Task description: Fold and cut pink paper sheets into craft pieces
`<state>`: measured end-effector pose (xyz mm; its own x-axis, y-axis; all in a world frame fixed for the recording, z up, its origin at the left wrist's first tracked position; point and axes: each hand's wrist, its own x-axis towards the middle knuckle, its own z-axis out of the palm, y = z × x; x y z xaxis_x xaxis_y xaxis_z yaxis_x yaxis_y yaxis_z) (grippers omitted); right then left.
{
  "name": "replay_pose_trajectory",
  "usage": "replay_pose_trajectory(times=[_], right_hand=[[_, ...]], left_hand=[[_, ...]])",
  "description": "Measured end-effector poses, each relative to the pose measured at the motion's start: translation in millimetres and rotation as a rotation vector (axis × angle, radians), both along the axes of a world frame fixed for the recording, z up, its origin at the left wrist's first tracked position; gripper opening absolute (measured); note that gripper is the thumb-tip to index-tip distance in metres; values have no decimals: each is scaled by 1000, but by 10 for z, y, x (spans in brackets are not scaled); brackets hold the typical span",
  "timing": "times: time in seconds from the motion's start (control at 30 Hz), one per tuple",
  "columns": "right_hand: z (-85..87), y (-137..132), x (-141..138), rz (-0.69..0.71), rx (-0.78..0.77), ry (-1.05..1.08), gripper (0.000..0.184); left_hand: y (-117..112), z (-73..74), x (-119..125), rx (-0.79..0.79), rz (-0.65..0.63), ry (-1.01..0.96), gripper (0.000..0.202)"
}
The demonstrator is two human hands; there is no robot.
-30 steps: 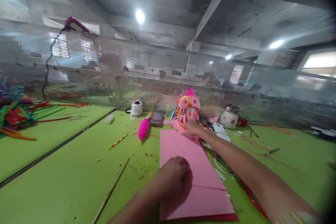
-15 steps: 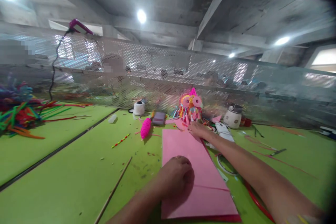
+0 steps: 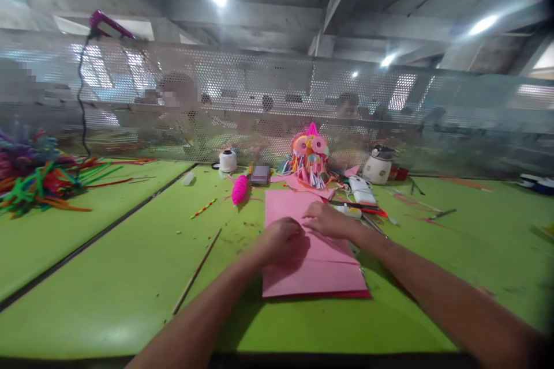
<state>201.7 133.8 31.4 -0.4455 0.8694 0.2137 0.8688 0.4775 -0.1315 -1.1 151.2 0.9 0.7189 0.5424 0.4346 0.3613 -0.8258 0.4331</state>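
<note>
Pink paper sheets (image 3: 303, 279) lie on the green table, with a line across their lower part and a red edge (image 3: 361, 294) showing beneath. My left hand (image 3: 283, 239) rests on the paper, fingers curled in; anything inside them is hidden. Close beside it, my right hand (image 3: 329, 220) lies on the sheet with its fingers stretched toward the left hand. Beyond the paper's far edge stands a fringed paper figure (image 3: 310, 155) with round pink eyes, among pink paper scraps (image 3: 305, 183).
Left of the paper are a thin wooden stick (image 3: 197, 271), a bright pink bundle (image 3: 239, 190) and a white thread spool (image 3: 227, 161). On the right lie a white power strip (image 3: 362, 190) and a white jar (image 3: 377, 168). A perforated metal screen (image 3: 242, 92) runs behind.
My right hand has drawn back from the far scraps onto the paper, beside my left hand. The tape ring and red strip by my right arm are no longer visible. The view has shifted.
</note>
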Motion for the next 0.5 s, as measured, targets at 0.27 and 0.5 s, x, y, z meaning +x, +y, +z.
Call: replay_pose_trajectory(times=[0.27, 0.5], right_hand=[[-253, -582, -40, 45, 64, 239, 37], [-197, -687, -114, 43, 73, 397, 33]], left_hand=[[255, 62, -216, -133, 340, -79, 26], [665, 191, -258, -213, 586, -51, 31]])
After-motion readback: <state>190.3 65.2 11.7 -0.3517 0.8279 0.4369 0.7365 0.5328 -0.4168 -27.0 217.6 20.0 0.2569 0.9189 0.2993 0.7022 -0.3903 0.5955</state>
